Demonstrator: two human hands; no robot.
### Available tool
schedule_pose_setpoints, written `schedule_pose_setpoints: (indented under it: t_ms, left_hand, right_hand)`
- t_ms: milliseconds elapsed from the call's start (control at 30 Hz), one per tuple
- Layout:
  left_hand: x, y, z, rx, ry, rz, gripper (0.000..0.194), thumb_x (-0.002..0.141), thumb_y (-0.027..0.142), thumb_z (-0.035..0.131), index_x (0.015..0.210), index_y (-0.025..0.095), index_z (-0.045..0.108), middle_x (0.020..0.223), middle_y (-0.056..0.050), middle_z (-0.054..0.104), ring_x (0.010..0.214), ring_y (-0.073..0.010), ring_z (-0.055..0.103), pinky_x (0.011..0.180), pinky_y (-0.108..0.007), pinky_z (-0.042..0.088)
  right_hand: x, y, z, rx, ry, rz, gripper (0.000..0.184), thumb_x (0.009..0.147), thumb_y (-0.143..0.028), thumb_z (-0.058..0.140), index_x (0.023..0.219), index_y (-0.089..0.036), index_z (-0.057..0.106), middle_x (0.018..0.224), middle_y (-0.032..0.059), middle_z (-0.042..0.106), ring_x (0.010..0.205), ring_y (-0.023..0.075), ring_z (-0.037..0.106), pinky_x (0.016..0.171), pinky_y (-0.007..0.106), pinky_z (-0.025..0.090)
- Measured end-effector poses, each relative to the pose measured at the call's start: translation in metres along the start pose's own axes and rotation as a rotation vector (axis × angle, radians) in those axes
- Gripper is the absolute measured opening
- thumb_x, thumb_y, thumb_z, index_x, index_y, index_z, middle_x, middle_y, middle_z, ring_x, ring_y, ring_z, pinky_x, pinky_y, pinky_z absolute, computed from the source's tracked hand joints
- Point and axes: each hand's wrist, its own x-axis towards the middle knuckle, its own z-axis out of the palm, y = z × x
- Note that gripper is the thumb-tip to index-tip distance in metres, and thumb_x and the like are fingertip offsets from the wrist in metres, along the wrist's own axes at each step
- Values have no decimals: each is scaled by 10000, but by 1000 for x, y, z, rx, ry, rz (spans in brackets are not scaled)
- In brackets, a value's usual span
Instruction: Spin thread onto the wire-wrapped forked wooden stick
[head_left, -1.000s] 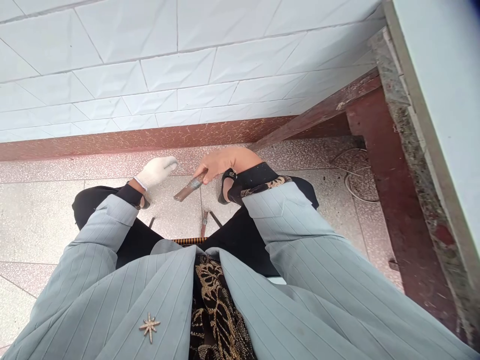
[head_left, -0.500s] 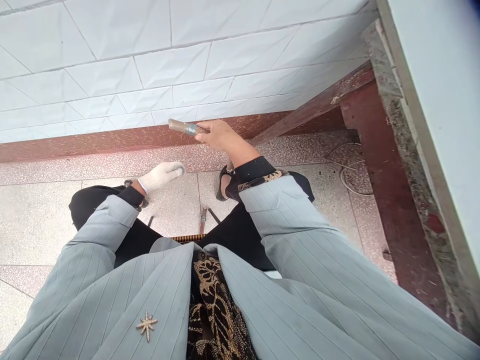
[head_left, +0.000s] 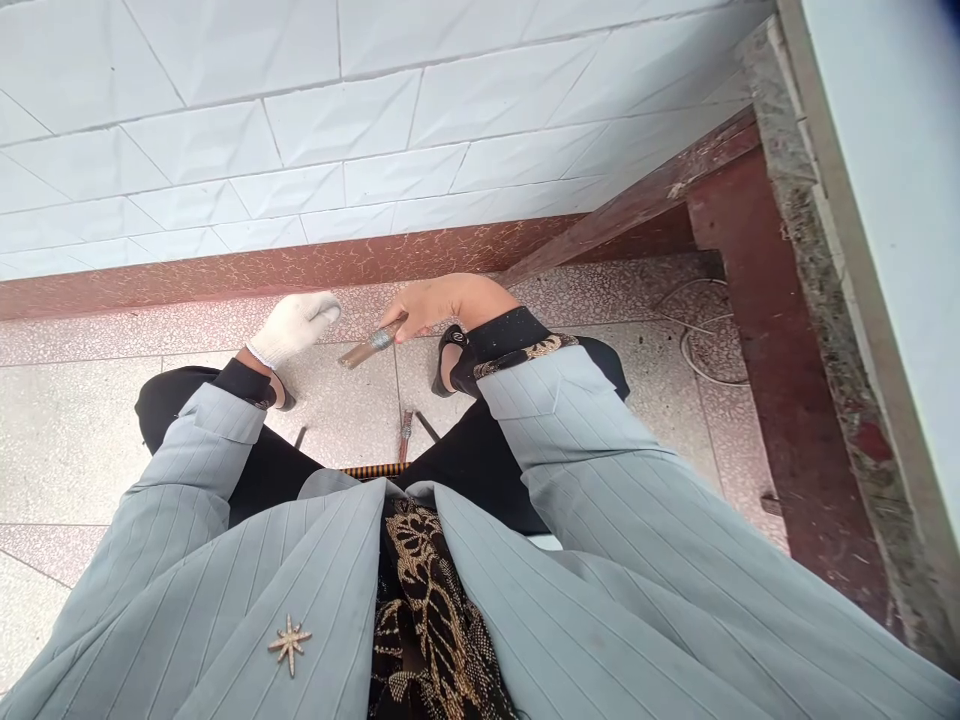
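As fingers of R hand (head_left: 444, 298) grasp wire-bound stick (head_left: 366, 349) nr one end, free end angles back-left over floor (head_left: 345, 408). Gloved L hand (head_left: 292, 325) nearby: curled, can't tell if holding anything. Prob. best: snug grip, L hand clear.

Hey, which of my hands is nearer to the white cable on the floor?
Right. Your right hand, holding a brown stick, is to the left of the cable; your gloved left hand is farther left.

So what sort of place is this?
Probably a tiled corner of a room or porch; I can't tell which. Signs: white wall tiles, speckled floor slabs, reddish skirting.
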Motion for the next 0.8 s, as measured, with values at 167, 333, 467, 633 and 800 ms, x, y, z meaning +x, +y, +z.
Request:
schedule_pose_setpoints:
  t_ms: [167, 333, 467, 633, 800]
  left_hand:
    - [3, 1, 0, -36, 51, -9, 216, 975, 277, 512, 910, 191, 699, 903, -36, 724, 856, -189, 656, 833, -324, 479]
    - [5, -1, 13, -202, 41, -72, 221, 990, 317, 503, 898, 175, 646, 834, -21, 657, 742, -148, 567, 748, -302, 470]
    - [5, 1, 23, -211, -87, 1, 249, 993, 331, 471, 910, 172, 644, 849, -18, 657, 792, -152, 582, 789, -306, 469]
    - [5, 2, 33, -138, -244, 98, 292, 988, 363, 461, 974, 184, 691, 891, -23, 700, 843, -177, 635, 827, -320, 481]
    - [3, 2, 34, -68, -290, 68, 301, 987, 358, 459, 1001, 192, 709, 917, -35, 723, 841, -189, 647, 811, -323, 483]
  right_hand:
    - [-4, -2, -7, 228, -262, -284, 588, 880, -507, 811, 1346, -150, 793, 811, 19, 747, 681, 134, 573, 680, 277, 429]
    - [-15, -10, -9, 513, 224, -331, 450, 921, -480, 791, 1288, -219, 772, 804, -14, 700, 677, 122, 540, 661, 261, 441]
    - [-8, -14, -3, 720, 618, -169, 352, 999, -520, 707, 1191, -226, 728, 762, -4, 637, 648, 136, 525, 626, 266, 448]
    - [8, -18, 5, 216, 688, 199, 245, 977, -285, 705, 1184, -172, 774, 971, 74, 748, 888, 216, 675, 788, 326, 490]
    - [8, -26, 9, -279, 445, 419, 340, 997, -226, 651, 1301, -167, 792, 1307, 172, 760, 1194, 337, 697, 909, 398, 487]
